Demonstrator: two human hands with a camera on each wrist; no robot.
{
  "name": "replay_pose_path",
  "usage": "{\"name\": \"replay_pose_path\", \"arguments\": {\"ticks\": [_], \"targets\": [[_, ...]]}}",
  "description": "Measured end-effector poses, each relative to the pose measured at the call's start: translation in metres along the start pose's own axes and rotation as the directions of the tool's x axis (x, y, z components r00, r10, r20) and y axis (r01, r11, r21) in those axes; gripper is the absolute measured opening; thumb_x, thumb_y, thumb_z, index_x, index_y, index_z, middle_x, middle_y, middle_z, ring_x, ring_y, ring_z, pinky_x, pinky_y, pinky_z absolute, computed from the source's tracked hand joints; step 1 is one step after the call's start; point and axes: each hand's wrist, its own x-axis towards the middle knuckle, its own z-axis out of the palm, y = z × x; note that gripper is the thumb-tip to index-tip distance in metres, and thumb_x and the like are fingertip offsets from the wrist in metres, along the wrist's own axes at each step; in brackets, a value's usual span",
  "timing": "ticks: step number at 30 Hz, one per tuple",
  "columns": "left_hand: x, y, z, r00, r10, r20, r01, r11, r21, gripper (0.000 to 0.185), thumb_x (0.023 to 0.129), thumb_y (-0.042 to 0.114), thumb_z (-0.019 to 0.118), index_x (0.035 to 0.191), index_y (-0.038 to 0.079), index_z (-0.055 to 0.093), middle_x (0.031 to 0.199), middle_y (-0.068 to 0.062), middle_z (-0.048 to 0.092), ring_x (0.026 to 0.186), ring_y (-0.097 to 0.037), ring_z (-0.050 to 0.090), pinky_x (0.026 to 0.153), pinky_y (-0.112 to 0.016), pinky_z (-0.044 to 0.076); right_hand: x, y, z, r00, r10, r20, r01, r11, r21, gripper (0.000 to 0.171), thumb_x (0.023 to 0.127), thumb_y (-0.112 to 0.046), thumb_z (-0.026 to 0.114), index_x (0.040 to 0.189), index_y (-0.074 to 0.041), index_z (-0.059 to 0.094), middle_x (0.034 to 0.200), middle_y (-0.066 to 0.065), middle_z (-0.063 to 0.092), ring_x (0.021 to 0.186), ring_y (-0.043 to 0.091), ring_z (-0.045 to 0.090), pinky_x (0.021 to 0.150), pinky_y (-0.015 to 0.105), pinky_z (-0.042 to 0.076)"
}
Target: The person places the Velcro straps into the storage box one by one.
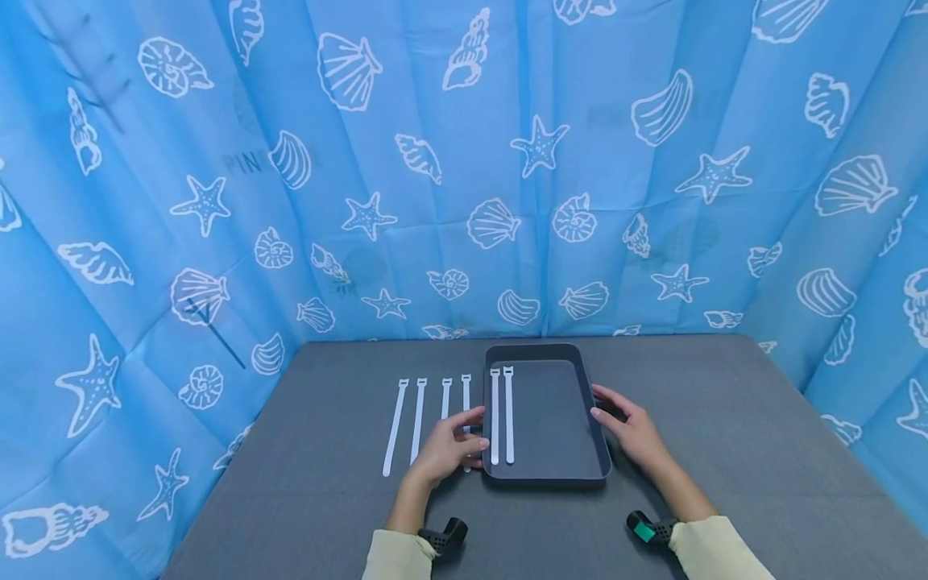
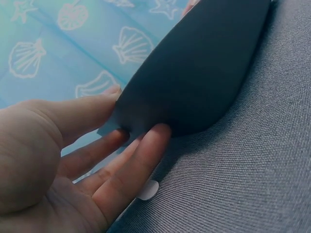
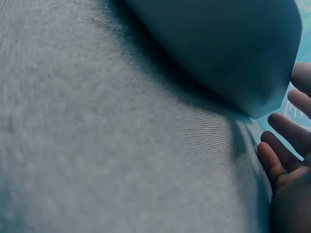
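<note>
Centrally: one dark tray, flanked by two hands

Sleeves, two, pale yellow, at the near edge of the head view.
Wrist devices, two, black, one to each wrist; the right one bears a green patch.

Left hand: thumb and fingers part spread, loosely extended, the tips set against the tray's left side. In the left wrist view the thumb tip meets the rim and fingertips touch the wall below it; the grip is a light contact, not curled round.

Right hand: fingers spread and relaxed, at the tray's right side. The thumb tip meets the wall or lies just beside it, which cannot be told; the other fingertips in the right wrist view stand apart from it.

Tray, one, dark grey, rectangular, rounded corners, low walls; placed between the hands, its long sides running away from the person.
Straps in the tray, two, white, slotted heads at the far end; side by side near the left wall, just inward of the left fingertips.
Straps on the table, four, white, likewise slotted; left of the tray, partly covered by the left hand.

Table, grey, woven surface.
Curtain, blue, white shells and starfish; beyond the table.
</note>
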Motion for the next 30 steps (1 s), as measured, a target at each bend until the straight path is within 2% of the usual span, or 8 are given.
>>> {"name": "replay_pose_path", "arguments": {"ticks": [8,22,27,30], "targets": [[0.001,0.001,0.001,1.000,-0.002,0.008,0.002,1.000,-0.012,0.062,0.089,0.013,0.070,0.146,0.012,0.045,0.140,-0.015,0.047,0.099,-0.024,0.064,0.072,-0.037,0.058,-0.004,0.000,0.002,1.000,0.009,0.003,-0.009,0.999,-0.038,0.045,0.102,-0.021,0.053,0.142,0.001,0.046,0.144,0.025,0.043,0.133,0.043,0.038,0.104,0.058,0.033],[0.000,0.003,-0.003,1.000,-0.003,0.020,0.002,1.000,0.024,0.064,0.089,0.014,0.071,0.147,0.012,0.043,0.139,-0.015,0.048,0.099,-0.023,0.064,0.071,-0.036,0.058,-0.004,0.001,0.008,0.999,0.030,-0.012,-0.030,0.997,-0.069,0.044,0.103,-0.020,0.051,0.142,-0.001,0.047,0.144,0.024,0.044,0.131,0.042,0.040,0.104,0.057,0.035],[-0.003,0.002,-0.010,0.999,0.031,0.020,-0.032,0.999,0.030,0.060,0.091,0.014,0.069,0.146,0.010,0.044,0.136,-0.016,0.051,0.099,-0.025,0.065,0.074,-0.036,0.057,-0.005,0.001,0.008,0.999,0.028,-0.017,-0.029,0.997,-0.066,0.044,0.102,-0.022,0.052,0.142,-0.002,0.047,0.143,0.024,0.045,0.131,0.041,0.041,0.103,0.057,0.037],[-0.004,0.002,-0.016,0.997,0.082,-0.005,-0.081,0.992,0.095,0.055,0.092,0.013,0.068,0.143,0.008,0.047,0.131,-0.016,0.055,0.097,-0.024,0.065,0.075,-0.033,0.057,-0.006,0.001,0.007,0.999,0.028,-0.021,-0.029,0.997,-0.066,0.044,0.103,-0.022,0.051,0.142,-0.002,0.047,0.143,0.024,0.045,0.130,0.041,0.041,0.103,0.057,0.037]]}}
